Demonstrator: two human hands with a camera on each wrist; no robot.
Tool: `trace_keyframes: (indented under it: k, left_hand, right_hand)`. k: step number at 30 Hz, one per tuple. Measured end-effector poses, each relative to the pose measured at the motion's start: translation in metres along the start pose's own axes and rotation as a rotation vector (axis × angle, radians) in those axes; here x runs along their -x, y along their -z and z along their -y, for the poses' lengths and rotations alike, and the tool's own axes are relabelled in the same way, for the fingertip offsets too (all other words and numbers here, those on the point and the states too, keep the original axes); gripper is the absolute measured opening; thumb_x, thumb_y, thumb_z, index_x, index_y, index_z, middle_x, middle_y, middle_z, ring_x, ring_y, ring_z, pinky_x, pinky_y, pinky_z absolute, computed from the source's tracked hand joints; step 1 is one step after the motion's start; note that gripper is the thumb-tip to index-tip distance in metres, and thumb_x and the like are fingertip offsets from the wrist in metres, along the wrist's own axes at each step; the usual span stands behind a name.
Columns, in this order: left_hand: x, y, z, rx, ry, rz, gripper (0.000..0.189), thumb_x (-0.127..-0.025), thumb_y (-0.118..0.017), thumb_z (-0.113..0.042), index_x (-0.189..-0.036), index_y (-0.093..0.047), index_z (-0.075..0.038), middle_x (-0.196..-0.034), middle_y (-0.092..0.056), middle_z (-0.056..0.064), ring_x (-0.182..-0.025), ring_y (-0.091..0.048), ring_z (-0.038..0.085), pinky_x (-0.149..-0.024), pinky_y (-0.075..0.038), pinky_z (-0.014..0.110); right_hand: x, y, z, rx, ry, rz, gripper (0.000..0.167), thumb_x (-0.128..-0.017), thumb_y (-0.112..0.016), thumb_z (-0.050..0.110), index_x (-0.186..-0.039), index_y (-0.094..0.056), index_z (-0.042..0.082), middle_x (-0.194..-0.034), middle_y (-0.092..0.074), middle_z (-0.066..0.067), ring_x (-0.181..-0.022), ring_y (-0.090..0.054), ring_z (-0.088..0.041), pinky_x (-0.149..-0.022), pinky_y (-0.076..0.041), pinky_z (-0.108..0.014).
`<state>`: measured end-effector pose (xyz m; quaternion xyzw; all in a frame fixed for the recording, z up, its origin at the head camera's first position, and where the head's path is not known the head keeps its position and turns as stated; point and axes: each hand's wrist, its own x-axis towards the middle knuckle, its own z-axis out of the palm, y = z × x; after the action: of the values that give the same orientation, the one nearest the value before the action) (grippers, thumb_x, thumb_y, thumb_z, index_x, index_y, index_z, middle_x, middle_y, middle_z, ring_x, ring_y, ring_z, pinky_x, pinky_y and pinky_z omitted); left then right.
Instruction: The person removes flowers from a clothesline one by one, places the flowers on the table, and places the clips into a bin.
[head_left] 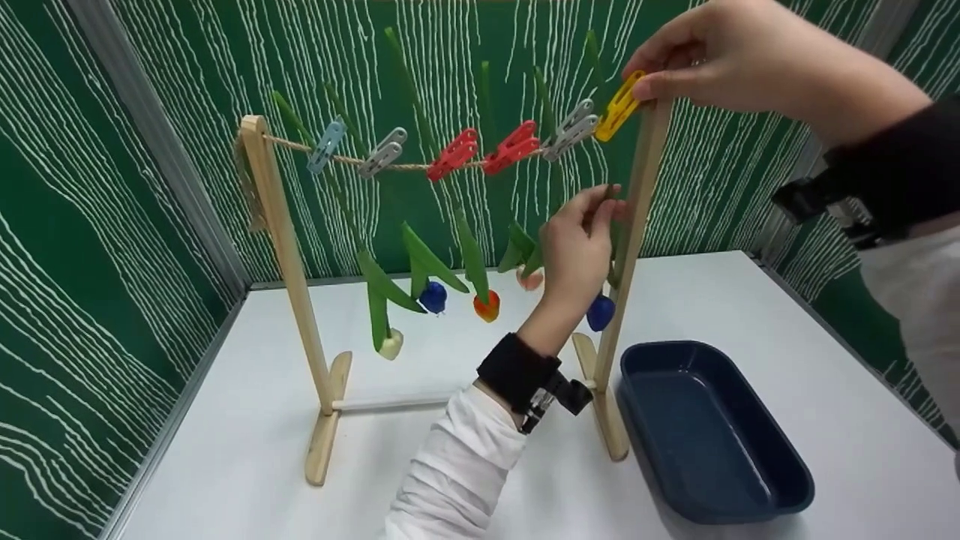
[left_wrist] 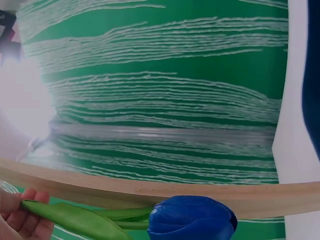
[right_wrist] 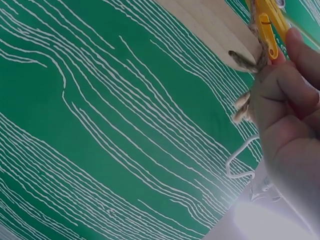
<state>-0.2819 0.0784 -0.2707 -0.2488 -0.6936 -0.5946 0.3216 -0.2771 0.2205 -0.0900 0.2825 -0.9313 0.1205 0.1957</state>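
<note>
My right hand pinches a yellow clothespin at the rope's right end, beside the top of the wooden post. In the right wrist view, the yellow clothespin is next to the knotted rope. My left hand is lower, left of the same post, and holds an artificial blue tulip that hangs head down. The left wrist view shows its blue bloom and my fingers at the green leaf. Whether the clothespin's jaws grip the stem cannot be made out.
On the rope are a light blue clothespin, grey ones and red ones. Tulips hang head down, including a white one and an orange one. A wooden stand carries the rope. A dark blue basin sits to the right.
</note>
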Motion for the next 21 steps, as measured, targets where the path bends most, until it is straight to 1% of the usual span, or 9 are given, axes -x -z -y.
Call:
trace_keyframes:
  k: [4, 9, 14, 18, 21]
  left_hand:
    - [-0.0018, 0.0017, -0.0015, 0.006, -0.005, -0.010, 0.018, -0.094, -0.056, -0.007, -0.109, -0.066, -0.002, -0.092, -0.071, 0.005, -0.079, -0.061, 0.003, -0.070, -0.049, 0.012]
    - [-0.0028, 0.0030, -0.0025, 0.006, -0.012, 0.002, 0.017, -0.094, -0.056, -0.006, -0.107, -0.066, -0.001, -0.092, -0.071, 0.006, -0.079, -0.062, 0.002, -0.069, -0.049, 0.012]
    - [-0.0023, 0.0041, -0.0043, 0.010, 0.006, 0.015, 0.017, -0.094, -0.056, -0.006, -0.107, -0.066, -0.001, -0.093, -0.071, 0.006, -0.080, -0.062, -0.001, -0.072, -0.049, 0.012]
    - [-0.0001, 0.0043, -0.0049, 0.022, 0.024, 0.024, 0.016, -0.094, -0.056, -0.005, -0.106, -0.066, 0.000, -0.092, -0.071, 0.007, -0.080, -0.062, -0.001, -0.072, -0.049, 0.012]
    - [0.0016, 0.0041, -0.0050, 0.024, 0.024, 0.044, 0.016, -0.094, -0.056, -0.004, -0.106, -0.066, 0.000, -0.093, -0.070, 0.007, -0.081, -0.063, -0.001, -0.073, -0.049, 0.012]
  right_hand:
    - [-0.0011, -0.0017, 0.0030, -0.001, 0.004, -0.028, 0.028, -0.095, -0.053, 0.020, -0.116, -0.065, 0.005, -0.102, -0.062, -0.010, -0.079, -0.051, -0.015, -0.071, -0.038, -0.001]
    - [0.0011, -0.0034, 0.0047, -0.003, 0.017, -0.077, 0.026, -0.095, -0.054, 0.017, -0.114, -0.066, 0.003, -0.105, -0.063, -0.012, -0.080, -0.051, -0.014, -0.074, -0.040, -0.003]
    - [0.0031, -0.0043, 0.0050, 0.004, 0.032, -0.133, 0.025, -0.094, -0.055, 0.016, -0.111, -0.067, 0.002, -0.105, -0.063, -0.012, -0.081, -0.049, -0.013, -0.080, -0.043, -0.006]
    - [0.0047, -0.0048, 0.0050, -0.011, 0.032, -0.156, 0.025, -0.094, -0.056, 0.016, -0.110, -0.067, 0.001, -0.104, -0.063, -0.012, -0.080, -0.050, -0.012, -0.079, -0.043, -0.006]
    - [0.0063, -0.0043, 0.0038, -0.031, 0.011, -0.170, 0.026, -0.094, -0.055, 0.017, -0.111, -0.067, 0.001, -0.104, -0.063, -0.011, -0.080, -0.051, -0.012, -0.077, -0.043, -0.006]
